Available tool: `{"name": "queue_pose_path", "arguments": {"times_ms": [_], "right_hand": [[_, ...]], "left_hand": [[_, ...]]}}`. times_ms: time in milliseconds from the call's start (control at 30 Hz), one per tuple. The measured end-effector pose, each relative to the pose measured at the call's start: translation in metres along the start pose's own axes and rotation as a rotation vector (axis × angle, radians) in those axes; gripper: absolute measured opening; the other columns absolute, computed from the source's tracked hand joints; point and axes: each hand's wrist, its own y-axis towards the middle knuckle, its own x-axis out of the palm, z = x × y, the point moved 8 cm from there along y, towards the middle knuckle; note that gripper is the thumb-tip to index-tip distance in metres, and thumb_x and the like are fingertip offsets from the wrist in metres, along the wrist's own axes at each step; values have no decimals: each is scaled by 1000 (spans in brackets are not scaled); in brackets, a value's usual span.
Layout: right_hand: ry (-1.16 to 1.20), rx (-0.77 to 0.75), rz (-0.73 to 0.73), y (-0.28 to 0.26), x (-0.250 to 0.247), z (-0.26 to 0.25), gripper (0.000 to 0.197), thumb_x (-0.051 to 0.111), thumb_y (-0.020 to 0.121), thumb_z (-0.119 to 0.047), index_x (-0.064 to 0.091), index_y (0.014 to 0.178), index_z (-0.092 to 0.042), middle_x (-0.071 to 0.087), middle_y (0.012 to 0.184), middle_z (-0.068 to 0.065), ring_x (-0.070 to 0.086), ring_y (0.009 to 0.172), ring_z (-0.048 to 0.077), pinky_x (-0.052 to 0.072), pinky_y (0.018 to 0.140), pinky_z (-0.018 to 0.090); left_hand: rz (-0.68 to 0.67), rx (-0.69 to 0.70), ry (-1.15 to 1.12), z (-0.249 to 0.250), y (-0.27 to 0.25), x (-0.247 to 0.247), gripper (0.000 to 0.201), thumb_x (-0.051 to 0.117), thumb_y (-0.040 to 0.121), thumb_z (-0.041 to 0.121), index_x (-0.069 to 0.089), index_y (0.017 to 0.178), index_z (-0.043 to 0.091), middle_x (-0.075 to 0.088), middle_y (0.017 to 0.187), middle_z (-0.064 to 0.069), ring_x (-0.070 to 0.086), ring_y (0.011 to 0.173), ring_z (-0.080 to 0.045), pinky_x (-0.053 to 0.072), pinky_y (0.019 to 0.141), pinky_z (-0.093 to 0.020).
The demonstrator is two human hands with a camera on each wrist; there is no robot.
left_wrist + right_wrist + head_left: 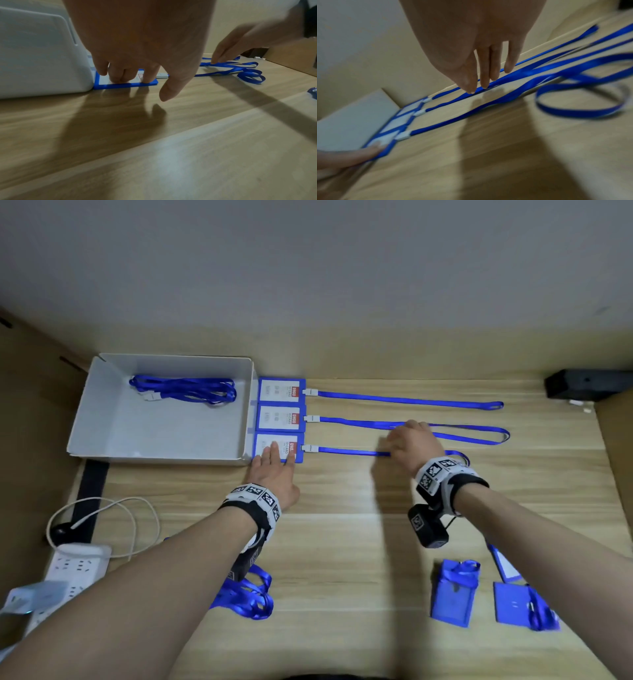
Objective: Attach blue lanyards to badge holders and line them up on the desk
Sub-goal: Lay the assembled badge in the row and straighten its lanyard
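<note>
Three blue badge holders lie in a column beside a white box, each with a blue lanyard running to the right. My left hand [277, 463] [133, 54] presses straight fingers on the nearest holder [264, 441] [125, 85]. That holder's lanyard [346, 452] [223, 72] [453, 121] ends in a loose loop. My right hand [411, 443] [481, 60] hovers over the straps with fingers straight. Its fingertips [471, 90] touch a blue strap; I cannot tell which lanyard it belongs to. The far holder [279, 390] and middle holder [279, 417] lie untouched.
The white box [102, 412] holds spare lanyards [185, 390]. A loose lanyard bundle [250, 597] lies under my left forearm. Several more blue holders [454, 594] lie at the near right. A power strip [75, 566] sits near left, a black object [582, 385] far right.
</note>
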Motion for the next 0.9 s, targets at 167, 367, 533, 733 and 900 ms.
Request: {"name": "queue_pose_path", "arguments": {"times_ms": [167,367,533,733,900], "right_hand": [[206,-128,-79,11,38,-78,28,56,92,-39,68,111,-22,57,114,6,46,119,26,44,95,39],[164,-160,-45,26,57,-114,25,68,81,-48,63,83,-23,52,102,0,41,104,18,46,83,36],[588,-100,-174,30,65,-116,21,73,82,-30,56,71,-25,67,82,-2,60,74,16,50,71,31],[530,-129,-316,26,68,-101,24,53,98,-24,70,81,-22,59,68,-10,51,66,11,41,72,28],[408,-134,-289,19,49,-61,31,53,99,-28,68,72,-30,63,67,-20,53,68,-5,39,74,27]], "left_hand": [[18,16,6,-2,3,3,80,42,91,35,-1,157,20,-11,162,-20,-3,151,-33,9,122,-45],[42,32,-16,-4,6,5,80,43,90,37,1,157,21,-10,162,-19,-1,151,-32,12,122,-45],[49,27,-22,-4,6,4,80,42,91,41,2,157,21,-9,162,-19,1,151,-32,13,121,-46],[27,29,-13,-5,5,3,78,41,92,42,3,157,21,-9,162,-18,1,151,-31,14,121,-45],[-4,19,5,-4,5,-1,77,40,93,43,3,157,21,-8,162,-19,2,151,-32,14,121,-46]]}}
